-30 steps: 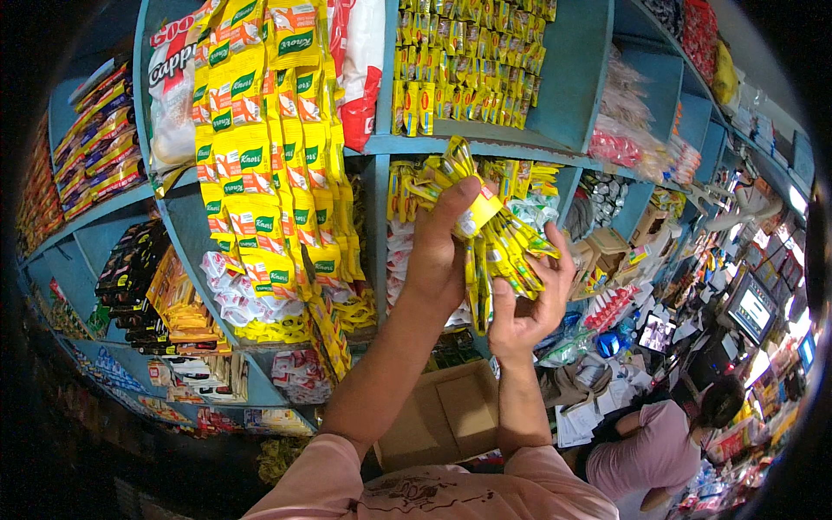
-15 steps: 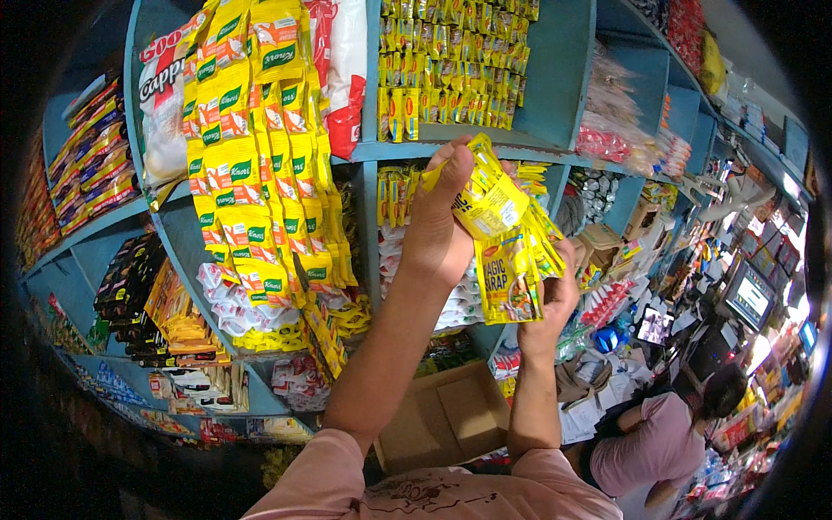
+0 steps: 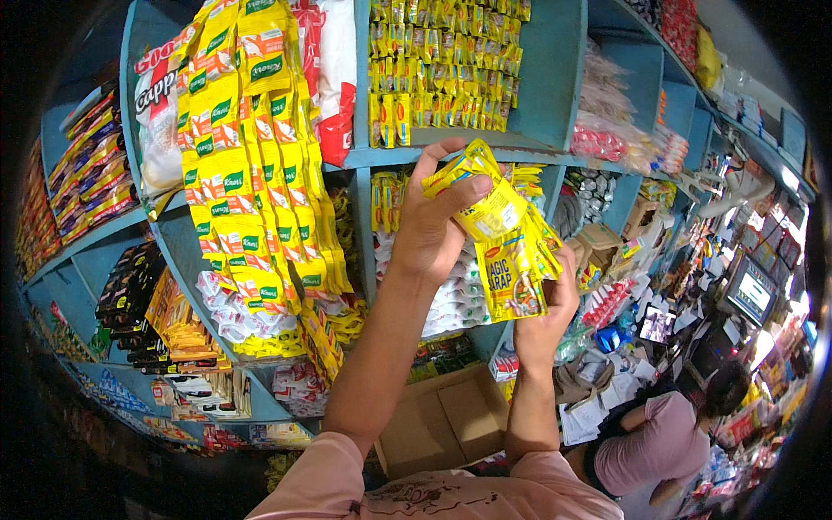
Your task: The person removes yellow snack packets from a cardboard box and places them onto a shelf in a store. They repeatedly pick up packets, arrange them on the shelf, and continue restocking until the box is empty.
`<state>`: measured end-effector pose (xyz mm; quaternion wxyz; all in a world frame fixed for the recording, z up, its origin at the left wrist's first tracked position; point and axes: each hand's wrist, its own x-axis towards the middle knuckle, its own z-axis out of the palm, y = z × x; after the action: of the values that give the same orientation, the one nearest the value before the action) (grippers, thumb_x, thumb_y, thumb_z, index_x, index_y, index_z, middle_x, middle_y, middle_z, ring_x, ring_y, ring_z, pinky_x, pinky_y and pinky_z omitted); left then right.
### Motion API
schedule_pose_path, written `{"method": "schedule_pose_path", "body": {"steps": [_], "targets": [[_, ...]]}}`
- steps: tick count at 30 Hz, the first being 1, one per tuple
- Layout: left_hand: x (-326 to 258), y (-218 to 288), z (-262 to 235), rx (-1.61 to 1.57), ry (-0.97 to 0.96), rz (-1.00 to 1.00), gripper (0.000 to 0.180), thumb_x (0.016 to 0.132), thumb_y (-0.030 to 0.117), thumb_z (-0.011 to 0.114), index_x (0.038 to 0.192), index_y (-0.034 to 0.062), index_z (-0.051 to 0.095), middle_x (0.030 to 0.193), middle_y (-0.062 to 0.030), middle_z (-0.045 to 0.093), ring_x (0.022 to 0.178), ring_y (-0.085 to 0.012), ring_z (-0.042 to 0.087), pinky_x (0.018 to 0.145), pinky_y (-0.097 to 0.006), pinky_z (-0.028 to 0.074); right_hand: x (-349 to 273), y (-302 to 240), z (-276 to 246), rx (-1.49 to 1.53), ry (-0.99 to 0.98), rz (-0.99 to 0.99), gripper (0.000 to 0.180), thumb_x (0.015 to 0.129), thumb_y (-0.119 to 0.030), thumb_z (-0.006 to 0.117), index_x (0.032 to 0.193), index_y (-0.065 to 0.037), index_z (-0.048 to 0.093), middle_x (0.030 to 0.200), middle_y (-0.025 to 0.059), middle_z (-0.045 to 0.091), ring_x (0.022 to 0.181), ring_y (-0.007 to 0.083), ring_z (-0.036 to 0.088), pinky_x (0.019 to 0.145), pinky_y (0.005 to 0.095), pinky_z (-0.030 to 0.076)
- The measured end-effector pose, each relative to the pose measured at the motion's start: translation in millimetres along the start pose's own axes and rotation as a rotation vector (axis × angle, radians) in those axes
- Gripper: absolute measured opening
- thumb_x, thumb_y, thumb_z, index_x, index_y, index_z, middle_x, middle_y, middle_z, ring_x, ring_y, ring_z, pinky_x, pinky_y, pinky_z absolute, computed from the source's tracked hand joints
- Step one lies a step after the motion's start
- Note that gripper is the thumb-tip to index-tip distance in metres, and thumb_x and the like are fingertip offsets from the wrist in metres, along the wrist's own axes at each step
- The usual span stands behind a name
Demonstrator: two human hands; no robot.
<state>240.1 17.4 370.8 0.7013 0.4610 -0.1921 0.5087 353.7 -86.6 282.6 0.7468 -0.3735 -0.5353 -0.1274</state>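
Note:
A folded strip of yellow seasoning sachets (image 3: 511, 273) is held up between my two hands, in front of the blue shelves. My left hand (image 3: 436, 217) grips its upper end, the thumb pressed over the top sachets. Lower down on the right, my right hand (image 3: 550, 303) holds the strip from behind, its fingers partly hidden by the sachets. Behind and above my hands, rows of similar small yellow sachets (image 3: 442, 74) fill a shelf compartment. Left of my left arm hang long strips of yellow and orange seasoning packets (image 3: 251, 173).
An open cardboard box (image 3: 442, 416) lies below my forearms. Blue shelving (image 3: 546, 87) packed with goods curves around me. At the lower right a person in a pink shirt (image 3: 650, 442) is bent near papers and a monitor (image 3: 747, 292).
My left thumb has shifted from upright to lying across the top sachets. Both hands keep hold of the strip in nearly the same place. The view has moved slightly.

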Motion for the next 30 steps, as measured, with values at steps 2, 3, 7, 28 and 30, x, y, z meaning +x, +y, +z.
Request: {"method": "schedule_pose_path", "body": {"steps": [2, 3, 7, 28, 30], "targets": [[0, 1, -1, 0.062, 0.050, 0.000, 0.053, 0.087, 0.013, 0.080, 0.130, 0.0081, 0.050, 0.112, -0.0156, 0.066, 0.105, -0.0323, 0.067, 0.099, -0.048, 0.056, 1, -2, 3, -0.059, 0.017, -0.032, 0.042, 0.082, -0.009, 0.081, 0.118, 0.005, 0.064, 0.127, 0.0157, 0.060, 0.120, 0.0273, 0.059, 0.103, 0.0387, 0.047], [2, 0, -1, 0.034, 0.076, 0.009, 0.050, 0.088, 0.014, 0.079, 0.128, 0.0082, 0.051, 0.109, -0.0156, 0.067, 0.102, -0.0321, 0.068, 0.096, -0.048, 0.057, 1, -5, 1, -0.134, -0.005, -0.088, 0.041, 0.082, -0.004, 0.079, 0.118, 0.004, 0.065, 0.130, 0.0167, 0.059, 0.121, 0.0277, 0.059, 0.102, 0.0397, 0.048], [5, 0, -8, -0.003, 0.175, 0.019, 0.039, 0.090, 0.017, 0.078, 0.121, 0.0083, 0.055, 0.102, -0.0148, 0.068, 0.094, -0.0307, 0.069, 0.089, -0.046, 0.058, -1, -7, 10, 0.019, -0.002, -0.025, 0.031, 0.090, -0.001, 0.071, 0.120, 0.004, 0.065, 0.134, 0.0170, 0.055, 0.123, 0.0268, 0.058, 0.105, 0.0377, 0.047], [1, -11, -12, -0.097, 0.338, -0.182, 0.028, 0.088, 0.018, 0.078, 0.108, 0.0029, 0.064, 0.096, -0.0138, 0.069, 0.086, -0.0269, 0.069, 0.085, -0.042, 0.059, -19, -5, 28, 0.344, 0.293, 0.256, 0.041, 0.100, -0.021, 0.071, 0.128, -0.002, 0.049, 0.117, 0.0098, 0.057, 0.103, 0.0152, 0.057, 0.094, 0.0312, 0.048], [2, -18, -13, -0.081, 0.323, -0.189, 0.029, 0.089, 0.017, 0.078, 0.108, 0.0024, 0.064, 0.099, -0.0149, 0.070, 0.089, -0.0272, 0.070, 0.086, -0.042, 0.059, -23, 3, 32, 0.177, 0.376, 0.158, 0.039, 0.102, -0.020, 0.067, 0.133, -0.004, 0.048, 0.120, 0.0101, 0.059, 0.104, 0.0148, 0.060, 0.094, 0.0307, 0.049]]}}
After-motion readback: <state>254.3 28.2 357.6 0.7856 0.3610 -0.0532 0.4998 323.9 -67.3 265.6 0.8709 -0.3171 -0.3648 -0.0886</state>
